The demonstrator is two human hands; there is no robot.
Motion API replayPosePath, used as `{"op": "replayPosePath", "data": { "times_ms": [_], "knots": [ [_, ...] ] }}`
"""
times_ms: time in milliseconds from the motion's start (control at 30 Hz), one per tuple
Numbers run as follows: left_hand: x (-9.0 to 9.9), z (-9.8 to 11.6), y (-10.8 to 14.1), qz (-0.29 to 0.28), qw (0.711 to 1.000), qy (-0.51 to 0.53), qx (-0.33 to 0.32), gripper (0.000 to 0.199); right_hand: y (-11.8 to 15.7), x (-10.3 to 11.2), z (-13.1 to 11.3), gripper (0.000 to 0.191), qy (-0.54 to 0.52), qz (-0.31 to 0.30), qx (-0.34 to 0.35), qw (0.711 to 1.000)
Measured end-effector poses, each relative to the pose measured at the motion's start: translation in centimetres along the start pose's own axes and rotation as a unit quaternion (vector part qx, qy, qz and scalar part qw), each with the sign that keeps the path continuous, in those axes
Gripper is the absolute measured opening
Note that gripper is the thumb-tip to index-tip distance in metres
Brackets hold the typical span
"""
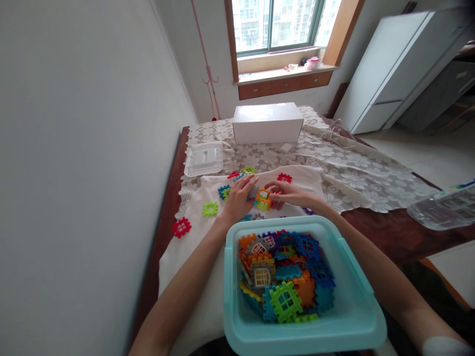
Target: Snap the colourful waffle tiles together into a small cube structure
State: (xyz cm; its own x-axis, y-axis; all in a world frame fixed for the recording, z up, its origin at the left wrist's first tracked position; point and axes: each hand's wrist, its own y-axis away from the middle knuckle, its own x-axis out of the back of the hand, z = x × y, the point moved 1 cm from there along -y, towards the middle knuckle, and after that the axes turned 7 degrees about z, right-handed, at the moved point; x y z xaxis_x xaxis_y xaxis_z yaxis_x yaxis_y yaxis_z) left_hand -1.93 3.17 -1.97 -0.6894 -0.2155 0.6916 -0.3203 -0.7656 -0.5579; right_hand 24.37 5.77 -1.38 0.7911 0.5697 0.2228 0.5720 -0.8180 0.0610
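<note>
My right hand (285,193) has its fingers bent around the right side of an orange interlocking block (264,194), which has a square opening. My left hand (238,199) lies just left of it, fingers stretched out, with a grey piece (254,192) beside the fingertips. Whether the left thumb touches the grey piece, I cannot tell. Around the hands, a blue and green piece (224,192), a lime green frame (210,209), a red window block (181,227) and another red block (284,177) are spread on the white cloth (196,247).
A turquoise tub (232,296) filled with colourful blocks stands close in front of me, between my forearms. Further back are a white lid (204,158) and a white box (267,129). A cable (334,129) lies at the back right. A clear container (441,210) is at the right edge.
</note>
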Motion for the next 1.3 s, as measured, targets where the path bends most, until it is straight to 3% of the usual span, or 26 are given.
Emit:
{"op": "replayPosePath", "data": {
  "times_ms": [167,400,533,833,1300],
  "knots": [
    [0.0,-0.3,0.0,0.006,0.999,0.022,0.049,0.078,0.2,0.2,-0.2,0.063,-0.027,-0.023,0.001,0.999],
    [0.1,-0.2,0.0,-0.001,0.998,0.032,0.052,0.068,-0.4,-0.3,0.9,0.061,-0.023,0.001,0.017,1.000],
    [0.1,0.0,-0.1,0.001,0.998,0.032,0.058,0.073,-0.6,-0.5,1.4,0.064,-0.008,0.007,0.024,1.000],
    [0.5,-0.2,-0.2,0.071,0.986,0.068,0.134,0.087,-0.4,-0.8,0.9,0.060,0.027,0.024,0.053,0.998],
    [0.0,-0.8,0.0,0.033,0.985,0.104,0.133,0.075,-0.5,-1.0,0.9,0.062,0.043,0.031,0.058,0.997]
  ]
}}
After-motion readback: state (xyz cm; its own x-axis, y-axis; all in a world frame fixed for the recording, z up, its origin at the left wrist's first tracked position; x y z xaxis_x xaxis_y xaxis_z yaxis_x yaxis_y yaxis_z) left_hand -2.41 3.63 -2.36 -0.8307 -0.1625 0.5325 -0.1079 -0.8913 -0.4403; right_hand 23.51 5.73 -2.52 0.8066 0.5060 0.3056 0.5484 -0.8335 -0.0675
